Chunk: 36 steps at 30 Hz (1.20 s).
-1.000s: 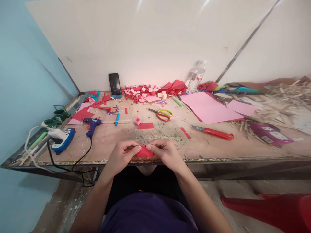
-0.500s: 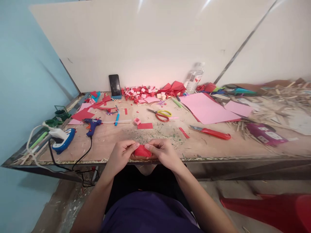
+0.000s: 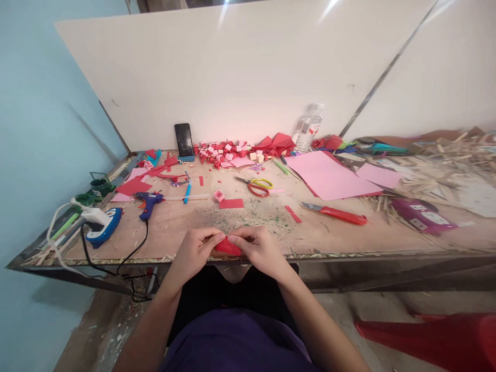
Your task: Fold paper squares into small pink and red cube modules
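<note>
A small piece of red paper (image 3: 226, 246) is pinched between both hands at the near edge of the wooden table (image 3: 174, 222). My left hand (image 3: 197, 248) grips its left end with thumb and forefinger. My right hand (image 3: 256, 247) is closed on its right end, thumbs nearly touching. Most of the paper is hidden by my fingers. Beyond the hands lie a red paper rectangle (image 3: 231, 203) and a small pink box (image 3: 219, 195).
On the table lie yellow-handled scissors (image 3: 256, 184), a red utility knife (image 3: 338, 213), a blue glue gun (image 3: 148, 200) with its black cord, pink sheets (image 3: 329, 175), a pile of small red boxes (image 3: 225, 151), a phone (image 3: 183, 139), a water bottle (image 3: 309, 127) and wooden sticks (image 3: 445, 165) at the right.
My fingers have closed further over the red paper, and my thumbs have come closer together. The view has tipped slightly, showing more of the wall.
</note>
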Motion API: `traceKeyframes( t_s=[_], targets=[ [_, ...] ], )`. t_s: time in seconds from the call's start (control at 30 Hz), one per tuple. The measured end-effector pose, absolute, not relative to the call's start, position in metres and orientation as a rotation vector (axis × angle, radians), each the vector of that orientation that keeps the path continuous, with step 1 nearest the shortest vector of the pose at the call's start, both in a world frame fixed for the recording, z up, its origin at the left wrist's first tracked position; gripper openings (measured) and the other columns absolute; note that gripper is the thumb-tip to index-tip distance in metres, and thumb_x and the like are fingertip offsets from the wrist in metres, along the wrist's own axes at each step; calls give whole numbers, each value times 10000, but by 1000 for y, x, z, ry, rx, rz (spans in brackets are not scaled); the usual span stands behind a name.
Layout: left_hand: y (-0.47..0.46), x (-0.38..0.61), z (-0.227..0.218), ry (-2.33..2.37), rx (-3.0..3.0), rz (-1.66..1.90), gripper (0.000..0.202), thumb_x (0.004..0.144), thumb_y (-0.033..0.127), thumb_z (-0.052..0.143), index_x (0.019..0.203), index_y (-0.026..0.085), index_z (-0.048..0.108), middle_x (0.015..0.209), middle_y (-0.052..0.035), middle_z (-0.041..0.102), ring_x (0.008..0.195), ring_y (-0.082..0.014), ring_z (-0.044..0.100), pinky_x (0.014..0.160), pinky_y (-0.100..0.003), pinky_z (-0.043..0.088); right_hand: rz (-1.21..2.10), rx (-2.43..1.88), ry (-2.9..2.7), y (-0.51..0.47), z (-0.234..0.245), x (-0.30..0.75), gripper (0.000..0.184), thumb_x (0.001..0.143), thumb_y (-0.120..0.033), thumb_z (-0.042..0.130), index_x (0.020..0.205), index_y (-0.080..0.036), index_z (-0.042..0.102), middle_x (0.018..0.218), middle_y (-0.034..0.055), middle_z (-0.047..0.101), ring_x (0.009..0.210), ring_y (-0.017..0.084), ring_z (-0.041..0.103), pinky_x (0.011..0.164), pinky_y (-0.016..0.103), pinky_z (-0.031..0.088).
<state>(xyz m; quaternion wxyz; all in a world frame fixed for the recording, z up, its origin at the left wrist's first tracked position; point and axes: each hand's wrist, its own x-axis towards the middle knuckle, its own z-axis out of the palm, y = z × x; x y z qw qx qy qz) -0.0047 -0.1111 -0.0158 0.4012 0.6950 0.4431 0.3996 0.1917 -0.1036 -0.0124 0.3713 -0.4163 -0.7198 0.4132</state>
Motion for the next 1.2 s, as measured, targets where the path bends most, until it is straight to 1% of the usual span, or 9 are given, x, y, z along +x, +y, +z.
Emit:
traceKeyframes(
  t_s=[0.3,0.43,0.53,0.63,0.73,0.83,0.93,1.07,1.2],
  targets=[
    [-111,-4,-17,1106,1667,1045,288,927,404,624,857,155,749,825,-46,737,762,-192,652,693,-249,502,1022,-1091,-1767,-101,-15,193,363,938,-432,610,748,-152,743,675,44,668,623,176,553,570,270,435],
    [-111,-5,-19,1101,1617,1059,295,923,408,633,834,151,748,779,-38,721,720,-178,648,644,-234,501,1068,-1087,-1721,-101,-13,192,335,922,-427,631,760,-153,737,670,35,647,591,160,519,546,264,414],
    [-110,-5,-19,1108,1617,1115,274,925,385,631,816,153,728,778,-30,712,736,-172,645,665,-231,503,1103,-1094,-1676,-101,-13,192,332,913,-418,645,731,-149,718,618,13,602,558,145,495,535,259,396],
    [-110,-5,-18,1088,1569,1099,245,901,386,667,842,154,722,783,-27,719,735,-171,660,681,-237,521,1015,-1137,-1620,-100,-14,194,377,909,-422,648,650,-150,677,567,3,569,539,140,492,530,261,378],
    [-110,-5,-17,1072,1521,1060,247,890,396,682,840,156,715,734,-20,711,694,-173,676,658,-241,535,1004,-1143,-1595,-99,-15,194,388,908,-451,651,656,-158,684,562,9,597,537,153,535,529,265,400],
    [-109,-5,-18,1075,1507,1111,253,914,397,653,867,156,715,716,-18,708,675,-171,681,644,-241,538,1030,-1145,-1565,-98,-15,191,268,882,-427,694,903,-171,768,701,40,714,602,185,623,568,279,470],
    [-109,-6,-20,1089,1521,1159,258,924,402,641,897,156,714,747,-23,719,686,-173,689,653,-245,541,943,-1144,-1547,-98,-15,188,306,858,-364,726,1119,-208,759,998,87,773,797,223,691,642,299,524],
    [-109,-4,-20,1096,1568,1169,251,932,400,636,901,166,720,811,-28,741,723,-174,696,694,-249,542,881,-1104,-1675,-101,-15,184,277,873,-329,719,1124,-224,770,1171,100,751,1009,262,689,752,325,553],
    [-109,-4,-18,1084,1570,1214,251,928,394,644,858,164,718,798,-29,746,747,-176,699,711,-244,539,962,-1063,-1787,-103,-13,182,278,889,-354,715,1119,-209,772,1072,79,769,859,235,697,704,304,546]
  ],
)
